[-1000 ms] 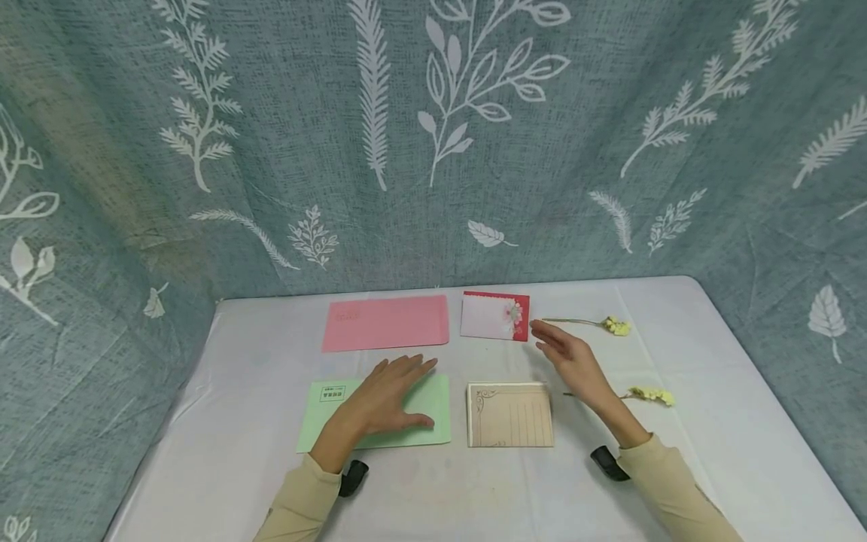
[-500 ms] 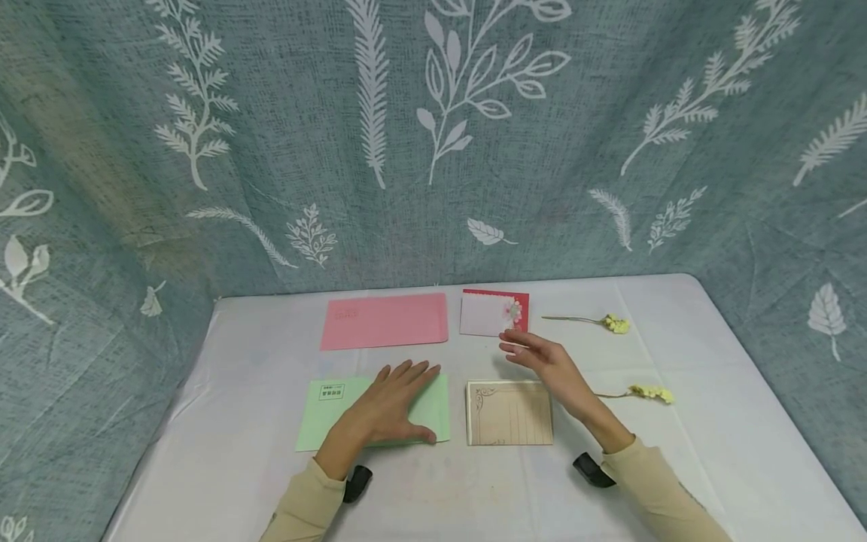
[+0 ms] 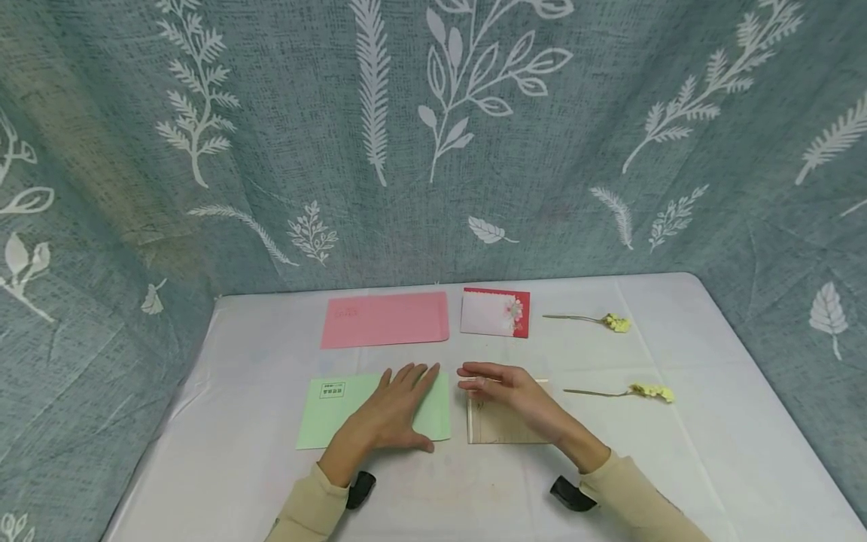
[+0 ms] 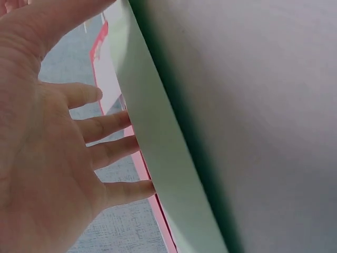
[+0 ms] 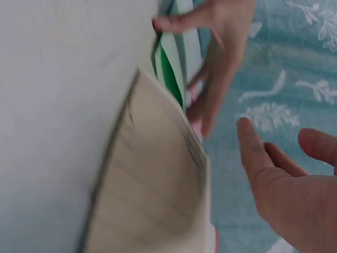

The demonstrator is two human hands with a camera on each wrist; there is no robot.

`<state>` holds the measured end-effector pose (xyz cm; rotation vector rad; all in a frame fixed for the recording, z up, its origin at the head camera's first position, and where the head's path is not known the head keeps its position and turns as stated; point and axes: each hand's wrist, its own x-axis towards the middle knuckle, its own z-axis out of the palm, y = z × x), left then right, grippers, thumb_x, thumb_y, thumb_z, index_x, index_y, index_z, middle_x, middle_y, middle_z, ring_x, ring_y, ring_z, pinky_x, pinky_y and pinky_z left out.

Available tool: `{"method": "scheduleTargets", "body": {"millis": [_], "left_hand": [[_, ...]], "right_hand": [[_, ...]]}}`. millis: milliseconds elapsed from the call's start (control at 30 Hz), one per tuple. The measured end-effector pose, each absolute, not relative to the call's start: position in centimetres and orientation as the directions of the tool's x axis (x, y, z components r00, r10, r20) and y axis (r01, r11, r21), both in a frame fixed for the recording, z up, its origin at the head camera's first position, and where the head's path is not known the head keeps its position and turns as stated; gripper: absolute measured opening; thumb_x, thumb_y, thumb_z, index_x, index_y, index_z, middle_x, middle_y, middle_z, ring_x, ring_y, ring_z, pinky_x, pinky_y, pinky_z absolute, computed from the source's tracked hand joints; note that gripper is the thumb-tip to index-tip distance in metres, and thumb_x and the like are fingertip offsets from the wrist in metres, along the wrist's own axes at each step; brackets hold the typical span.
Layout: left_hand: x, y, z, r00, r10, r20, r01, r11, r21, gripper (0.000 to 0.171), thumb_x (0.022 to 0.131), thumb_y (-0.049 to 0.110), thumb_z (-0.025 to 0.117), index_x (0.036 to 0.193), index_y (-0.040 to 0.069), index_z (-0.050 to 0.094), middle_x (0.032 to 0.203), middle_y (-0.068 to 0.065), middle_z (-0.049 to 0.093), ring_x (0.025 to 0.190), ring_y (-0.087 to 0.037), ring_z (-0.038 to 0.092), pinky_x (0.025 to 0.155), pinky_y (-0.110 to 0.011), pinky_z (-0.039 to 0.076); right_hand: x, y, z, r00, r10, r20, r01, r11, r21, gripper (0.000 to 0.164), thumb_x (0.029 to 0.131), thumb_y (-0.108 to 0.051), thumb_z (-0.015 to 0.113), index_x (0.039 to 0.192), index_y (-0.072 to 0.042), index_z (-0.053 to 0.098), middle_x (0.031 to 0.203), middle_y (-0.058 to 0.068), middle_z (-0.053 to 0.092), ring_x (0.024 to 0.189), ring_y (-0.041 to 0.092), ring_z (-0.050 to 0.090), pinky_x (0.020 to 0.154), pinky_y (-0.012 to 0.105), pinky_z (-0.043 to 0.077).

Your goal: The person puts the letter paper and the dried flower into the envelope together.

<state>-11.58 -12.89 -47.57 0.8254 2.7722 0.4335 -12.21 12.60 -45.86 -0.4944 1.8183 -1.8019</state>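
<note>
on the white table [image 3: 474, 500]: a green envelope [image 3: 325, 418], left of the middle and well in from the far edge, long axis roughly parallel to it. nearer that edge, a pink envelope [image 3: 384, 321]. directly over the green envelope, fingers straight and spread wide, gripping nothing — the left hand [image 3: 389, 418], clearly the closer; cannot tell whether touching or just above. to the right, the right hand [image 3: 511, 391], fingers nearly straight, gripping nothing, pointing left toward the envelope's short end. beneath it, the beige card [image 3: 497, 427] — judged the key relation: just right of that short end, apart, long axes roughly in line. near the far edge, a red-and-white card [image 3: 491, 313]; toward the right edge, two yellow flowers [image 3: 616, 323].
</note>
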Motion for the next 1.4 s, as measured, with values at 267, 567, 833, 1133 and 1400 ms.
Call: {"method": "scheduleTargets", "body": {"millis": [267, 567, 833, 1133, 1400], "left_hand": [[-11.3, -12.8, -47.6, -0.811, 0.578, -0.086, 0.525, 0.786, 0.326, 0.108, 0.068, 0.044, 0.087, 0.151, 0.004, 0.032, 0.145, -0.018, 0.040, 0.136, -0.035, 0.036, 0.109, -0.061, 0.028], [-11.2, -12.9, -47.7, -0.815, 0.574, -0.083, 0.522, 0.788, 0.325, 0.104, 0.070, 0.045, 0.085, 0.151, 0.006, 0.034, 0.146, -0.019, 0.040, 0.137, -0.035, 0.036, 0.110, -0.061, 0.027], [-11.2, -12.8, -47.9, -0.822, 0.565, -0.078, 0.510, 0.790, 0.341, 0.098, 0.071, 0.045, 0.084, 0.150, 0.009, 0.038, 0.147, -0.019, 0.040, 0.137, -0.036, 0.035, 0.109, -0.062, 0.027], [-11.3, -12.8, -47.9, -0.819, 0.568, -0.081, 0.514, 0.789, 0.337, 0.090, 0.072, 0.045, 0.083, 0.146, 0.014, 0.045, 0.146, -0.018, 0.040, 0.137, -0.035, 0.035, 0.108, -0.062, 0.028], [-11.4, -12.8, -47.8, -0.813, 0.581, -0.036, 0.541, 0.776, 0.324, 0.084, 0.071, 0.047, 0.084, 0.142, 0.016, 0.051, 0.142, -0.017, 0.044, 0.133, -0.034, 0.039, 0.105, -0.061, 0.032]], "right_hand": [[-11.2, 10.6, -47.5, -0.724, -0.645, -0.246, 0.241, 0.098, -0.966, 0.051, 0.103, -0.018, 0.048, 0.142, 0.014, 0.038, 0.139, 0.028, 0.050, 0.127, 0.037, 0.052, 0.103, 0.036, 0.043], [-10.9, 9.7, -48.5, -0.704, -0.634, -0.321, 0.382, 0.044, -0.923, 0.051, 0.103, -0.015, 0.048, 0.141, 0.018, 0.036, 0.141, 0.028, 0.048, 0.130, 0.034, 0.050, 0.106, 0.038, 0.041], [-10.9, 9.5, -48.4, -0.694, -0.634, -0.340, 0.423, 0.022, -0.906, 0.050, 0.103, -0.013, 0.048, 0.140, 0.018, 0.037, 0.138, 0.028, 0.051, 0.128, 0.033, 0.052, 0.105, 0.037, 0.042], [-10.9, 9.6, -48.2, -0.687, -0.645, -0.336, 0.433, 0.009, -0.901, 0.048, 0.103, -0.012, 0.048, 0.138, 0.019, 0.038, 0.134, 0.028, 0.053, 0.125, 0.033, 0.054, 0.104, 0.037, 0.043], [-11.0, 9.4, -48.1, -0.689, -0.642, -0.337, 0.420, 0.024, -0.907, 0.048, 0.102, -0.013, 0.050, 0.136, 0.019, 0.042, 0.129, 0.026, 0.058, 0.119, 0.030, 0.059, 0.103, 0.037, 0.045]]}}
